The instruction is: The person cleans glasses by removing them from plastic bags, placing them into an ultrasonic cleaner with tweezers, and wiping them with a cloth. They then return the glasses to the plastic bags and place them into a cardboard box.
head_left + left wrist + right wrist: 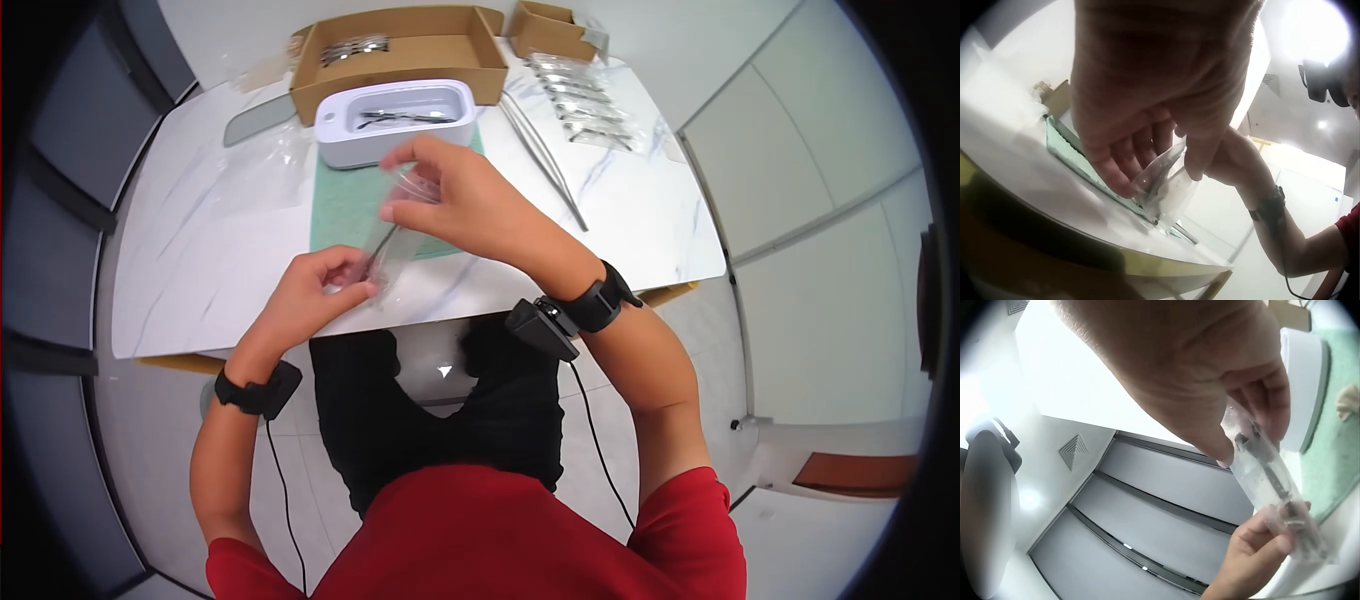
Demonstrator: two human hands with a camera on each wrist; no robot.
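Note:
Over the table's near side, both hands hold a clear plastic bag (pixel 1244 478) with a slim dark metallic thing (pixel 1279 481) inside; its kind I cannot tell. Thumb and fingers of my left hand (pixel 315 290) pinch the bag's lower end. At the upper end, my right hand (pixel 470 198) grips the plastic between thumb and curled fingers, slightly blurred in the head view. Just beyond the hands stands a white oval tub (pixel 350 153) with several slim metal pieces (pixel 400 120) in it. Under tub and hands lies a green cloth (pixel 335 210).
Behind the tub is an open cardboard box (pixel 420 65) with bagged metal pieces, beside a smaller carton (pixel 550 32). Several bagged pieces (pixel 585 100) lie at the back right, near long grey tweezers (pixel 550 165). At left are a grey flat object (pixel 260 121) and clear plastic bags (pixel 265 175).

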